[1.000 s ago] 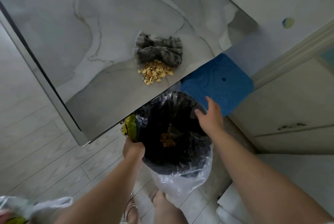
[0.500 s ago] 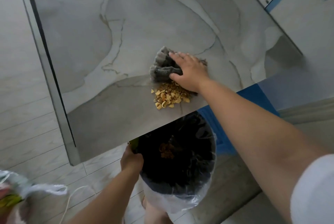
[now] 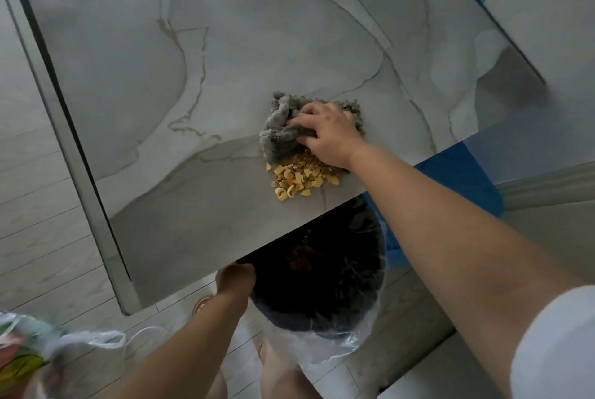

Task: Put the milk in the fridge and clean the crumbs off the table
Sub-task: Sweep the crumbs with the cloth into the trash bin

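The left hand (image 3: 235,279) grips the rim of the black round bin lined with clear plastic (image 3: 322,289), tucked under the edge of the grey veined marble table (image 3: 225,60). Just beyond that edge, yellow broken crumbs (image 3: 299,179) lie heaped. Behind them the right hand (image 3: 325,134) clutches a shaggy grey cloth (image 3: 280,137). Crumb-clearing is in hand; next, I reckon, one steady pull binward. No milk in sight.

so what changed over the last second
The right hand left the rim of the trash bin, reached onto the table and gripped the grey cloth, which had lain alone behind the yellow crumbs. The left hand still holds the bin below the table edge; the crumbs stay piled near that edge.
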Action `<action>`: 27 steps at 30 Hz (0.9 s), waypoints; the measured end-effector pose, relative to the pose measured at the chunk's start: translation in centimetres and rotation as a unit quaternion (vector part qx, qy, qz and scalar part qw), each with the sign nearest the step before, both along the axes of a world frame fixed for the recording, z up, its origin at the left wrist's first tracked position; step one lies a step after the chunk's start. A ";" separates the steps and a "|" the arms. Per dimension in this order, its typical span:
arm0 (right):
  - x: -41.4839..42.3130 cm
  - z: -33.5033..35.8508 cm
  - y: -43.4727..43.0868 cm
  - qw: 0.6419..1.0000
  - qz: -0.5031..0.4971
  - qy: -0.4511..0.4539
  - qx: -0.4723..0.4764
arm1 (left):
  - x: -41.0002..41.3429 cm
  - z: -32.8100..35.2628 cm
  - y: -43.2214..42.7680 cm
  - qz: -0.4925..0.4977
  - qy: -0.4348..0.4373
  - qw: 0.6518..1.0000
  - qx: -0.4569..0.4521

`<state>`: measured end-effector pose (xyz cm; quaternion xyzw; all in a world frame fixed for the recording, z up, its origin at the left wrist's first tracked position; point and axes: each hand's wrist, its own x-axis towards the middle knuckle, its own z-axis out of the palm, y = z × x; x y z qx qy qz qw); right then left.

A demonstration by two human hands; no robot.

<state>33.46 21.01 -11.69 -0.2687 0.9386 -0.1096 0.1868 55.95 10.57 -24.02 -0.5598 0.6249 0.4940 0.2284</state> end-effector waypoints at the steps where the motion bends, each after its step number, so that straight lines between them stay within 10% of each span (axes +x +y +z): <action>1: 0.3 0.0 0.0 1.000 0.003 -0.008 -0.003 | 0.0 0.1 -0.3 -0.014 -0.008 1.000 -0.002; 27: 12.7 -0.5 4.3 0.995 0.058 0.074 -0.030 | 0.4 2.1 -2.7 -0.190 -0.055 0.980 0.026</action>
